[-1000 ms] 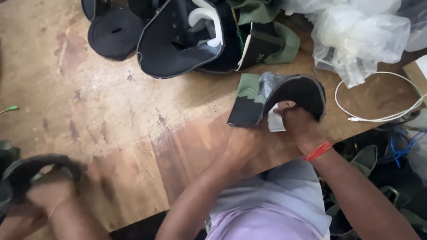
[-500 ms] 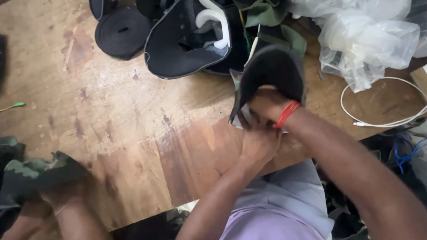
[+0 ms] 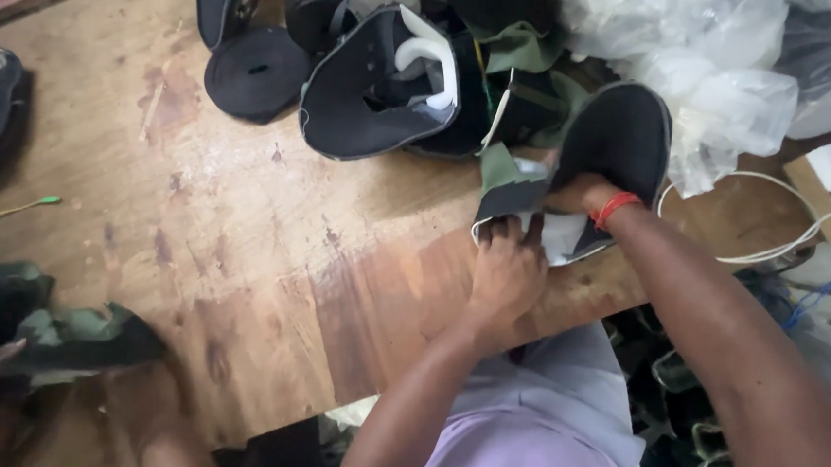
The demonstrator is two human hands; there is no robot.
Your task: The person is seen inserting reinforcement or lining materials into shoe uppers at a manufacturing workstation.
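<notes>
Both hands, left hand point(image 3: 508, 269) and right hand point(image 3: 574, 191), are clamped on a curved black-and-camouflage fabric shoe upper point(image 3: 586, 163) over the scuffed wooden table point(image 3: 239, 241).

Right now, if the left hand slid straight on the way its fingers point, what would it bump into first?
The left hand points up the table. Past the shoe upper it already grips, it would probably meet the black shoe pile first, though depth is uncertain.

Both hands, left point(image 3: 508, 269) and right point(image 3: 574, 193), are curled closed, close together.
</notes>
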